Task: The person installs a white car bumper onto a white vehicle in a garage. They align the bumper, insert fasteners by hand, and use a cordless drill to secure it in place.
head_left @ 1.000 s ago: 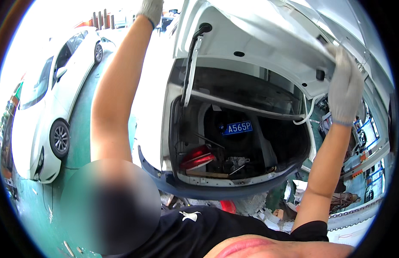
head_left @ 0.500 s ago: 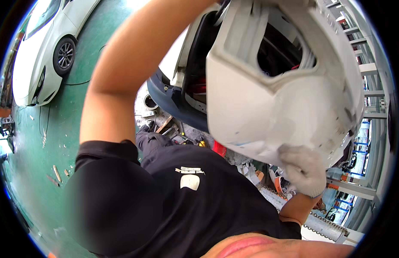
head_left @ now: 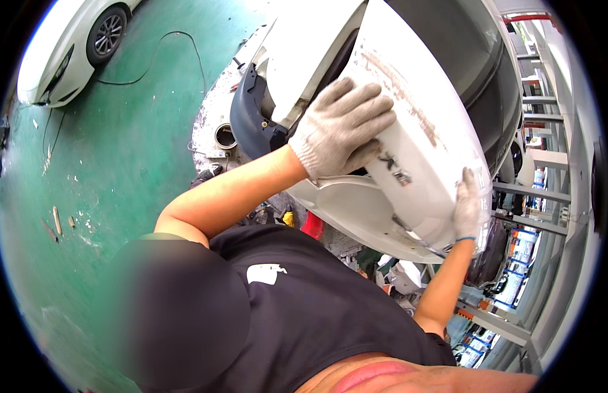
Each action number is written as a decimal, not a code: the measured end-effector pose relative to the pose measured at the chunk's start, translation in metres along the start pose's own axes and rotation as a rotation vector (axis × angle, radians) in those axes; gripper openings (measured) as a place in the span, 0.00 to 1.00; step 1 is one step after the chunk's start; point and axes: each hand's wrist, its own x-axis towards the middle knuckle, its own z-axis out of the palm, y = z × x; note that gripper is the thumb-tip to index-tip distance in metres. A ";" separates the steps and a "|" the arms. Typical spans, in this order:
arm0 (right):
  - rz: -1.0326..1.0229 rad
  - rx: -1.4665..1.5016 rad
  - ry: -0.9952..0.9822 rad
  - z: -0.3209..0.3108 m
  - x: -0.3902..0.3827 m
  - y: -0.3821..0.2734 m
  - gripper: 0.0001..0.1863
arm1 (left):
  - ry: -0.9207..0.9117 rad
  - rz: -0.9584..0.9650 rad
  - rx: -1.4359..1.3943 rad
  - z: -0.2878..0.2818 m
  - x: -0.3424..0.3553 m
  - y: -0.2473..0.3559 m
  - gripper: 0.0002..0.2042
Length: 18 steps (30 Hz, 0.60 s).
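Note:
A white car trunk lid fills the upper middle, its outer face toward me. Brown and grey scuffs run along its upper part, and dark marks show near its middle. My left hand, in a pale knit glove, lies on the lid's left side with fingers stretched and slightly apart. Farther right, my right hand, gloved too, rests flat against the lid with its fingers extended. Below the lid, part of a white car body panel is visible. The undersides of both palms are hidden.
A dark blue-grey bumper part juts out left of the lid. Another white car stands at the far left on the green floor, where a cable lies. Metal framing runs along the right. A red object sits below the car.
The trunk lid has swung down from raised, turning its inner side away and its outer face to me. My left hand has come into view on it; my right hand has moved up.

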 end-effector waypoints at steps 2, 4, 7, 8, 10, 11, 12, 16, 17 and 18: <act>-0.021 -0.047 0.010 0.032 -0.013 0.007 0.28 | -0.041 -0.045 -0.024 0.002 -0.029 -0.007 0.26; -0.044 -0.185 0.023 0.061 -0.026 0.009 0.29 | -0.058 -0.108 -0.049 0.007 -0.057 -0.011 0.26; -0.088 -0.303 0.046 0.099 -0.038 0.017 0.31 | -0.109 -0.228 -0.071 0.020 -0.101 -0.010 0.30; -0.101 -0.328 0.054 0.110 -0.042 0.019 0.32 | -0.101 -0.288 -0.077 0.024 -0.116 -0.009 0.32; -0.087 -0.368 0.068 0.132 -0.049 0.023 0.33 | -0.064 -0.378 -0.093 0.031 -0.144 -0.013 0.37; -0.081 -0.387 0.073 0.140 -0.051 0.022 0.33 | -0.048 -0.461 -0.089 0.029 -0.152 -0.013 0.36; -0.059 -0.377 0.069 0.147 -0.054 0.020 0.34 | -0.018 -0.513 -0.066 0.031 -0.162 -0.018 0.35; -0.042 -0.375 0.120 0.155 -0.054 0.011 0.34 | -0.086 -0.812 0.050 0.054 -0.221 -0.047 0.40; -0.037 -0.375 0.118 0.154 -0.054 0.010 0.34 | -0.162 -0.874 0.089 0.059 -0.230 -0.053 0.44; -0.031 -0.375 0.115 0.153 -0.054 0.010 0.34 | -0.196 -0.895 0.105 0.065 -0.240 -0.058 0.47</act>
